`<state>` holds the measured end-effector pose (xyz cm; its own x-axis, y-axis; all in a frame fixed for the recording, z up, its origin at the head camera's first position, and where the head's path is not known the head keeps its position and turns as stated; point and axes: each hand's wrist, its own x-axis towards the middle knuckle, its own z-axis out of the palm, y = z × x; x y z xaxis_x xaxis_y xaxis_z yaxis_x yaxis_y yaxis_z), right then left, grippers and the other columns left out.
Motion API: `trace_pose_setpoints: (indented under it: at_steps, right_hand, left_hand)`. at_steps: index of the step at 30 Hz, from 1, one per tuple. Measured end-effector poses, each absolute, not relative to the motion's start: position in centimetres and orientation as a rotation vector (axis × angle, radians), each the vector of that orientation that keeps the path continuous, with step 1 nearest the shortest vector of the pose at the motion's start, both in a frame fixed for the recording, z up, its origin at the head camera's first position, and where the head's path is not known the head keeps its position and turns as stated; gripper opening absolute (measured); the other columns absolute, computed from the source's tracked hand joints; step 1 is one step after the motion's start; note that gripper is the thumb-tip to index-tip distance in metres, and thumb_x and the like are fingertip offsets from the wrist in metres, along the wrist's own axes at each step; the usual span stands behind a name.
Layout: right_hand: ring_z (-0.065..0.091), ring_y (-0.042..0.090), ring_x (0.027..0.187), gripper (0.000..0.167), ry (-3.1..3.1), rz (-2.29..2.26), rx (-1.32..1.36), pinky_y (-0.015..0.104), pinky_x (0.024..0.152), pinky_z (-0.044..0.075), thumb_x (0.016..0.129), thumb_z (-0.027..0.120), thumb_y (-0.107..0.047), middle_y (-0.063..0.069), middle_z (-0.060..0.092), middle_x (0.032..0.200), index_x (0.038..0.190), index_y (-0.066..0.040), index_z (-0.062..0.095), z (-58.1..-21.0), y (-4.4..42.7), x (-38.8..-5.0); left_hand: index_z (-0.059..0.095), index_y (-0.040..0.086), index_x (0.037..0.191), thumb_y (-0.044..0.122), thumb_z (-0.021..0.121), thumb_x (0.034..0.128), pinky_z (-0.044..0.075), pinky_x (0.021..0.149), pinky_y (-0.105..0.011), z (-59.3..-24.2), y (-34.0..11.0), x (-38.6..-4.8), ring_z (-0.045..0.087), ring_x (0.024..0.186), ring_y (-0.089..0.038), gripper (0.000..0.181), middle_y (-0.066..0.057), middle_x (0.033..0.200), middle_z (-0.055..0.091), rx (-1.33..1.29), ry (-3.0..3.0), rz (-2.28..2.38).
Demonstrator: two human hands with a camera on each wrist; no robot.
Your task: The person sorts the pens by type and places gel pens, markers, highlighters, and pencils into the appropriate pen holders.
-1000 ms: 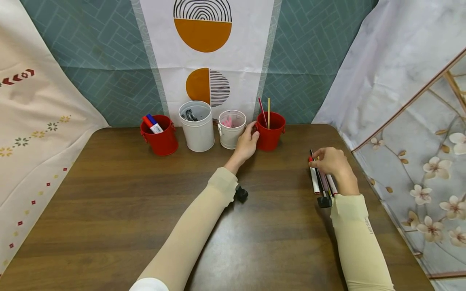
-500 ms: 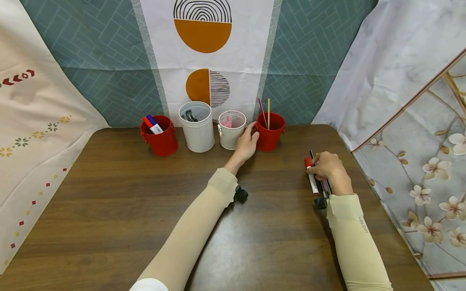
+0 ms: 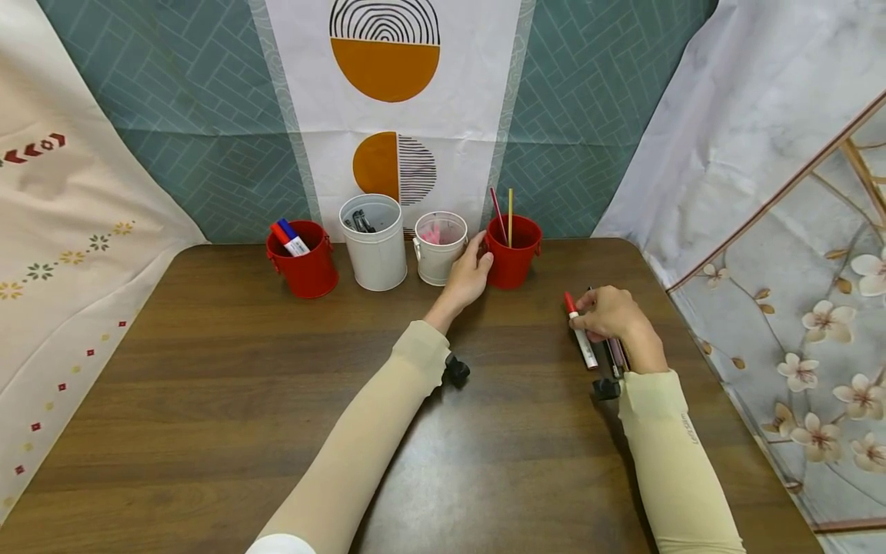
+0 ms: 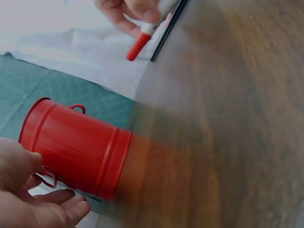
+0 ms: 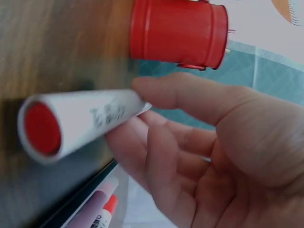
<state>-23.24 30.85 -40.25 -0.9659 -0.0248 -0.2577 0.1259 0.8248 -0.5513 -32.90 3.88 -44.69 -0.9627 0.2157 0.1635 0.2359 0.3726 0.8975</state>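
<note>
My right hand (image 3: 612,315) pinches a white marker with a red cap (image 3: 584,348) between thumb and fingers. In the right wrist view the marker (image 5: 90,118) points its red end plug at the camera, just off the wood. My left hand (image 3: 467,275) is at the near left side of a red bucket (image 3: 511,265). The left wrist view shows that thumb and a finger at the bucket's (image 4: 80,147) small side handle, the other fingers loosely extended beside it. A red pencil (image 3: 498,206) and a yellow pencil (image 3: 511,211) stand in this bucket.
Beneath my right hand lie a dark pen, a purplish pen (image 5: 88,209) and another red-capped marker (image 5: 107,211). Along the back stand a small white bucket (image 3: 436,265) with pink items, a tall white bucket (image 3: 377,261) with dark clips, and a red bucket (image 3: 311,273) with two markers.
My right hand has drawn the red-capped marker leftward, away from the other pens, and tilted it. The left hand has stayed in place at the red bucket.
</note>
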Motion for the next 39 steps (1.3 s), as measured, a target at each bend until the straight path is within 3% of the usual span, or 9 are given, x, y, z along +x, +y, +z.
trace_pose_setpoints:
  at_steps: [7,12,17,26,29,35,39]
  right_hand:
    - [0.075,0.019,0.067,0.035,2.799,-1.048,-0.059,0.038,0.066,0.066,0.095,0.079,-0.016,0.013,0.077,0.091,0.121,0.004,0.067,-39.4,30.7,-23.1]
    - [0.076,0.022,0.067,0.035,2.841,-1.141,-0.117,0.034,0.062,0.065,0.095,0.079,-0.015,0.017,0.079,0.096,0.124,0.002,0.068,-38.7,30.2,-23.0]
    - [0.077,0.024,0.07,0.037,2.865,-1.226,-0.135,0.032,0.062,0.065,0.096,0.078,-0.015,0.019,0.079,0.101,0.128,-0.001,0.067,-38.5,29.9,-22.9]
    - [0.079,0.033,0.078,0.041,2.888,-1.379,-0.201,0.041,0.064,0.066,0.095,0.082,-0.021,0.021,0.078,0.109,0.129,-0.004,0.068,-38.2,29.0,-22.9]
    - [0.079,0.031,0.077,0.04,2.879,-1.407,-0.215,0.043,0.064,0.066,0.095,0.083,-0.02,0.02,0.079,0.109,0.128,-0.004,0.069,-38.2,28.7,-22.8]
    - [0.076,0.014,0.071,0.039,2.874,-1.454,-0.272,0.038,0.062,0.066,0.095,0.083,-0.02,0.019,0.079,0.109,0.128,-0.005,0.07,-38.1,28.1,-22.8]
    - [0.074,0.009,0.073,0.038,2.87,-1.486,-0.296,0.034,0.06,0.065,0.094,0.083,-0.019,0.018,0.079,0.108,0.127,-0.005,0.07,-38.1,27.7,-22.7]
  left_hand:
    - [0.022,0.011,0.17,0.024,0.049,0.1126,0.036,0.126,-0.044,-43.5,3.0,-31.9,0.046,0.151,-0.032,0.064,-0.015,0.168,0.04,-0.542,-2.679,-1.628]
    - [0.021,0.01,0.169,0.025,0.051,0.1108,0.038,0.124,-0.052,-42.7,1.5,-31.0,0.047,0.149,-0.037,0.067,-0.019,0.167,0.04,-0.618,-2.771,-1.505]
    - [0.03,0.011,0.167,0.022,0.054,0.1105,0.046,0.118,-0.048,-42.2,-0.4,-30.0,0.059,0.138,-0.036,0.062,-0.024,0.158,0.051,-0.728,-2.786,-1.469]
    - [0.055,0.01,0.153,0.012,0.059,0.1078,0.055,0.108,-0.04,-40.3,-4.9,-28.3,0.07,0.123,-0.03,0.045,-0.018,0.143,0.066,-0.765,-2.591,-1.509]
    - [0.06,0.009,0.147,0.009,0.061,0.1064,0.057,0.105,-0.041,-39.4,-6.7,-28.0,0.071,0.118,-0.029,0.041,-0.018,0.137,0.07,-0.735,-2.5,-1.508]
    - [0.065,0.008,0.141,0.012,0.064,0.1055,0.058,0.104,-0.046,-37.4,-11.3,-27.6,0.072,0.116,-0.028,0.036,-0.013,0.136,0.071,-0.644,-2.366,-1.471]
    - [0.067,0.011,0.14,0.018,0.066,0.1051,0.058,0.104,-0.041,-36.1,-14.8,-27.6,0.071,0.117,-0.026,0.036,-0.008,0.135,0.072,-0.534,-2.3,-1.427]
